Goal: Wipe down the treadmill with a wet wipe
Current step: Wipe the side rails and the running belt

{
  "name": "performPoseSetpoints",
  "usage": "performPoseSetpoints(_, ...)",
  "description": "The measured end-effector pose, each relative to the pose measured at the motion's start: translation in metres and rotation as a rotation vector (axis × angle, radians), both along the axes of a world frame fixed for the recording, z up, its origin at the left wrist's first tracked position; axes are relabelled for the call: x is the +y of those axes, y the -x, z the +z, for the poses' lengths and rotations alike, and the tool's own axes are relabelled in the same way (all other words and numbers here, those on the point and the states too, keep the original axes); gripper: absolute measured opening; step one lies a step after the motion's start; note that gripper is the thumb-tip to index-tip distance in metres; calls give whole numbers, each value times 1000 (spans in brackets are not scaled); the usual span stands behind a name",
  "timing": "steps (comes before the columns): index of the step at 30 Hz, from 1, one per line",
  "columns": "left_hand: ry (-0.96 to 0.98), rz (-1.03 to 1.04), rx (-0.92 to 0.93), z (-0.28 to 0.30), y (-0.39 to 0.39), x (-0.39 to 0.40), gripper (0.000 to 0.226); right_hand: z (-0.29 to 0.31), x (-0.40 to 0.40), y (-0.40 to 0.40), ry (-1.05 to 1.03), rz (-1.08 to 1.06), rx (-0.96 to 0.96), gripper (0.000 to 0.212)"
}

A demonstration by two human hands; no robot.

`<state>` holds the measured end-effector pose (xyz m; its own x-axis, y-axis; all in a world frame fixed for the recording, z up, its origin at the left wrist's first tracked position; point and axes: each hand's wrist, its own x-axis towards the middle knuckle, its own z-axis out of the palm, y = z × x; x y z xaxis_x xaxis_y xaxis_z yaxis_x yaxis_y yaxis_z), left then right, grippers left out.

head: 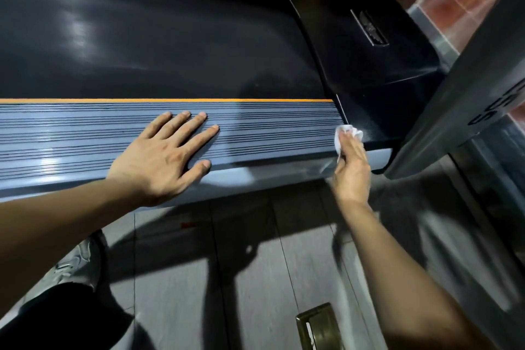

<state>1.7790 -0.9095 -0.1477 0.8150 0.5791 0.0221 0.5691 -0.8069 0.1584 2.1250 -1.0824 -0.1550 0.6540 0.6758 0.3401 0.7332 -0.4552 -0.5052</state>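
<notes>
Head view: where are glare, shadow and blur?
Head view: glare patches on the black belt and grey side rail; arm shadows fall on the floor; right hand with the wipe is slightly motion-blurred; wide-angle lens bends the rail's edges.

Left hand [162,156] flat on treadmill side rail [71,139], belt [142,45] beyond. Right hand [350,167] presses wet wipe [342,135] at rail's right end, against motor cover [369,45].
</notes>
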Motion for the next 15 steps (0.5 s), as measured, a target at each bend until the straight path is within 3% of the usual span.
performPoseSetpoints(3,-10,7,10,1,-1,-1,70,-12,18,50,-91,11,-3,63)
performPoseSetpoints(5,-3,4,27,1,0,-1,71,-16,31,98,-115,149,-64,60)
performPoseSetpoints(8,-1,2,12,1,-1,0,72,-10,42,151,-57,375,-85,52)
performPoseSetpoints(11,21,-30,23,3,1,3,76,-1,48,144,67,522,-143,51)
performPoseSetpoints(13,43,-65,9,6,8,7,78,1,48,120,115,496,-172,51)
performPoseSetpoints(15,28,-57,-13,8,27,13,76,6,56,95,119,296,-99,50)
